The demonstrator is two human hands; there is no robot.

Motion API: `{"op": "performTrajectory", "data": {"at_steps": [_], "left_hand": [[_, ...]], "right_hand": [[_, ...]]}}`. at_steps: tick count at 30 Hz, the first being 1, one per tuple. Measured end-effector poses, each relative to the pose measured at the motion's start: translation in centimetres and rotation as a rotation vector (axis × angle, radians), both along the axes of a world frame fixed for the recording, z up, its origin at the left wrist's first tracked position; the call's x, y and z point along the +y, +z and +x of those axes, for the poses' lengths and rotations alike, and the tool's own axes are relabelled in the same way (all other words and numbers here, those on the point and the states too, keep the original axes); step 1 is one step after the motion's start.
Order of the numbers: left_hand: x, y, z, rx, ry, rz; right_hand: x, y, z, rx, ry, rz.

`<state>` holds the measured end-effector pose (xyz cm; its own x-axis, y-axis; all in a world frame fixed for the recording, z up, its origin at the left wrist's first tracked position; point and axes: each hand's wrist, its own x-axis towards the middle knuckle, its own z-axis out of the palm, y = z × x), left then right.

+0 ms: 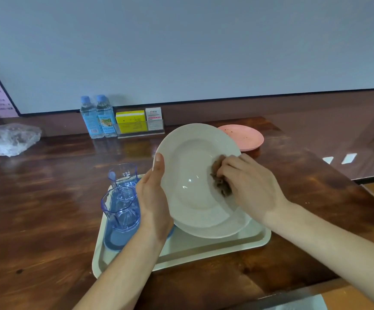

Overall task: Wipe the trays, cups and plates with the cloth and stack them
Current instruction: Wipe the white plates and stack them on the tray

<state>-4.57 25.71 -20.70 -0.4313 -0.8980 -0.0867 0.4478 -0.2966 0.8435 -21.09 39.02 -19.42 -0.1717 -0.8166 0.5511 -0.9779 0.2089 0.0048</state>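
Note:
My left hand grips the left rim of a white deep plate, held tilted above the cream tray. My right hand clutches a brown cloth and presses it against the plate's inner right side. Under the held plate a second white plate lies on the tray. Two clear blue cups stand on the tray's left part, the farther cup behind the nearer one. A pink plate with crumbs sits on the table behind.
The wooden table carries two water bottles, a clear holder with a yellow box and a white card at the back, and a crumpled plastic bag at far left. The table edge runs close at lower right.

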Motion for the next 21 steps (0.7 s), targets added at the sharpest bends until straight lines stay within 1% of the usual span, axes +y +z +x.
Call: {"op": "performTrajectory", "data": {"at_steps": [1,5,6,7,9,12,13,15,17,19,21], "left_hand": [[0.0,-0.1,0.1,0.007,0.003,0.006],[0.0,0.1,0.1,0.050,0.010,0.026],[-0.2,0.1,0.2,0.056,0.002,0.035],[-0.3,0.2,0.2,0.061,-0.009,0.041],[-0.7,0.1,0.2,0.071,-0.019,0.041],[-1.0,0.0,0.3,0.082,-0.049,0.038],[-1.1,0.1,0.4,0.093,-0.054,0.041],[-1.2,0.1,0.5,0.110,-0.048,0.052],[-1.4,0.0,0.4,0.123,-0.031,0.070],[-1.3,-0.2,0.3,0.119,-0.031,0.078],[-1.0,-0.5,0.2,0.118,-0.071,0.096]], "right_hand": [[0.1,-0.3,0.7,-0.012,0.028,0.003],[0.8,-1.9,4.2,-0.271,0.213,0.068],[0.9,-1.9,4.3,-0.303,0.241,0.078],[0.9,-1.7,4.0,-0.305,0.255,0.072],[0.8,-0.8,2.3,-0.232,0.236,0.011],[1.0,0.7,-0.8,-0.077,0.102,-0.117],[1.1,0.7,-1.4,-0.055,0.062,-0.142],[1.4,-0.2,-1.2,-0.084,0.043,-0.174],[1.8,-1.5,0.8,-0.175,0.117,-0.188],[2.0,-2.6,3.6,-0.280,0.233,-0.143],[2.0,-2.9,5.2,-0.336,0.329,-0.057]]}}
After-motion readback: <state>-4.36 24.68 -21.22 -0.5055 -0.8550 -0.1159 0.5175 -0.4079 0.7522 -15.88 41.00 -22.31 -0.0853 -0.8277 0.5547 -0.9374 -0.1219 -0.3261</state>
